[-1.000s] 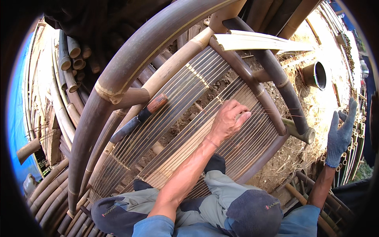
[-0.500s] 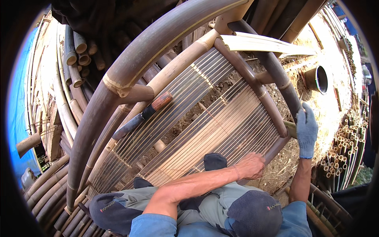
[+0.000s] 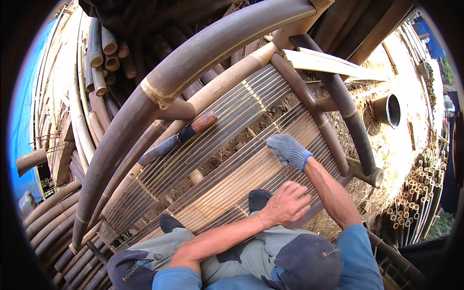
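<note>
Two hands at a bamboo chair frame: gloved right hand pressed flat, grasping nothing, steadying the slatted panel near its right edge, bare left hand loosely open at the panel's lower edge, knife parked across upper slats.

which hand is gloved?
The right hand, in a grey knit glove, resting on the bamboo slats. The left hand is bare.

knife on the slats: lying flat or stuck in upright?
Lying flat. The knife rests lengthwise across the bamboo slats, wooden handle up-right, blade down-left, no hand on it.
</note>
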Tool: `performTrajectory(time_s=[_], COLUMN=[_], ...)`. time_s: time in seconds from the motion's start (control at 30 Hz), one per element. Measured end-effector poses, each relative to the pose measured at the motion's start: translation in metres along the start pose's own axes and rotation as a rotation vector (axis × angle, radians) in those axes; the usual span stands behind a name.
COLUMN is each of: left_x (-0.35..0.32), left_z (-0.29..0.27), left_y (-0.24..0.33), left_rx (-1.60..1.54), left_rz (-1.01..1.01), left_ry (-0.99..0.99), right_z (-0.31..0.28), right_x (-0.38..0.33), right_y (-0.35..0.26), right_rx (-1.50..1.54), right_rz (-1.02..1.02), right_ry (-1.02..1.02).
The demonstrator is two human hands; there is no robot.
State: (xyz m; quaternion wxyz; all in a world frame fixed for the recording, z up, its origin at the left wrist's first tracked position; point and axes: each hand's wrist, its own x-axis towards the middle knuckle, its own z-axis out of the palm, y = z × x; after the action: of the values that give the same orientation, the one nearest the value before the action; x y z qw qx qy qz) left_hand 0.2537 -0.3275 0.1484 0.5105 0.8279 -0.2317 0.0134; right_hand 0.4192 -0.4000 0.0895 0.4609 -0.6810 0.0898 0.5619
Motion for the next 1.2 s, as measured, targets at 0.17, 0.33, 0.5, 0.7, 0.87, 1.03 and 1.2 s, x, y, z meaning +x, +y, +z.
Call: performTrajectory(time_s=[0.17,0.33,0.5,0.7,0.87,1.03,1.2], left_x=[-0.008,-0.008,-0.017,-0.019,-0.010,-0.016,-0.044], left_z=[-0.029,-0.026,-0.019,-0.014,-0.012,-0.024,-0.039], left_y=[-0.099,-0.140,-0.146,-0.144,-0.146,-0.140,-0.128], left_rx=[0.444,0.464,0.516,0.539,0.503,0.409,0.300], left_rz=[-0.681,-1.052,-0.954,-0.893,-0.907,-0.984,-0.785], left_ry=[0.473,0.306,0.356,0.381,0.393,0.341,0.503], right_z=[-0.039,-0.046,-0.063,-0.022,0.018,-0.080,-0.056], right_x=[-0.047,-0.055,-0.068,-0.047,-0.074,-0.041,-0.057], right_y=[-0.017,-0.058,-0.107,0.031,0.007,0.061,0.046], right_rx=[-0.299,0.307,-0.141,-1.390,-0.891,-0.664,-0.271], right_rz=[-0.161,-0.795,-0.512,-0.516,-0.978,-0.450,-0.011], right_ry=[-0.037,-0.095,0.127,-0.110,-0.040,-0.085,-0.002])
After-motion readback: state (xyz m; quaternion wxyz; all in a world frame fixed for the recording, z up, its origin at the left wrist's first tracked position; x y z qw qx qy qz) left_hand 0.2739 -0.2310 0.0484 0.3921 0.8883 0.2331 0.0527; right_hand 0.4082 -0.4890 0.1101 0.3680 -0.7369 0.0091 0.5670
